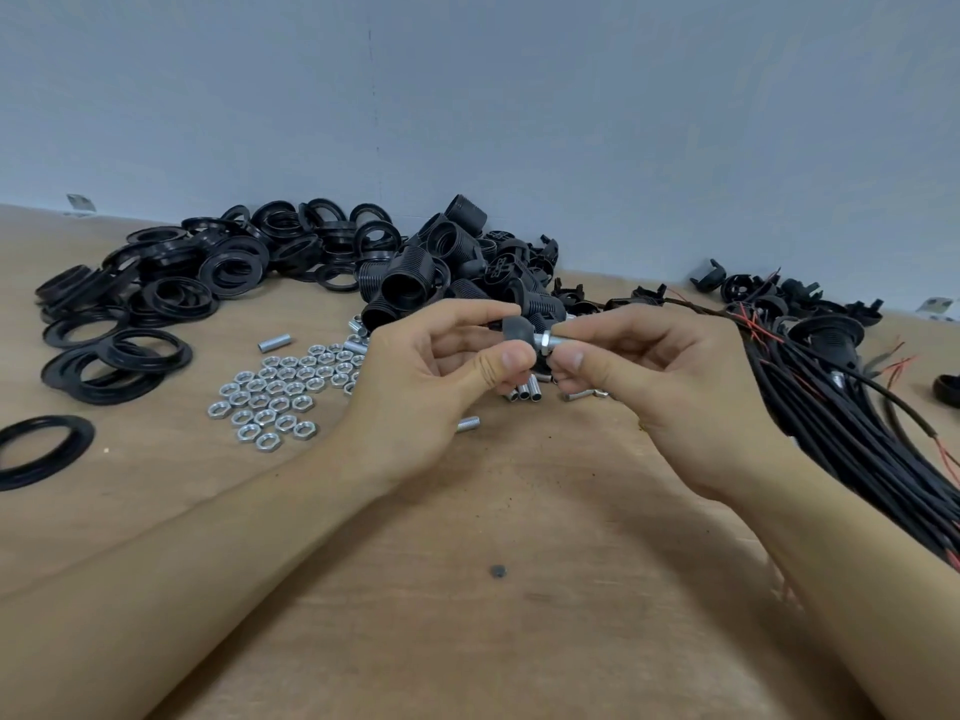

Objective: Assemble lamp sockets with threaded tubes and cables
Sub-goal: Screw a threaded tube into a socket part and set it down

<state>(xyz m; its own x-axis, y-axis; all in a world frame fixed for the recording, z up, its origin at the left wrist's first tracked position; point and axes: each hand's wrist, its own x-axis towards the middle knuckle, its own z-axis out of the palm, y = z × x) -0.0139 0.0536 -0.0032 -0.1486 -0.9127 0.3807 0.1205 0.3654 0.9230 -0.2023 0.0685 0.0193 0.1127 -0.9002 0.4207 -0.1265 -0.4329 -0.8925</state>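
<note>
A wooden tabletop [467, 589] is strewn with hex nuts [275, 392], black rings [156, 298] and cables [852, 423]. Above it, a black socket cap [516, 331] is pinched by the left hand [431, 387]. The threaded tube [558, 341] projecting from the cap is pinched by the right hand [670, 387], fingers curled.

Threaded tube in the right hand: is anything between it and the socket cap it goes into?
Nothing visible blocks it. The threaded tube, pinched by the right hand, already meets the black cap held by the left hand, with a nut on the tube at the joint.
</note>
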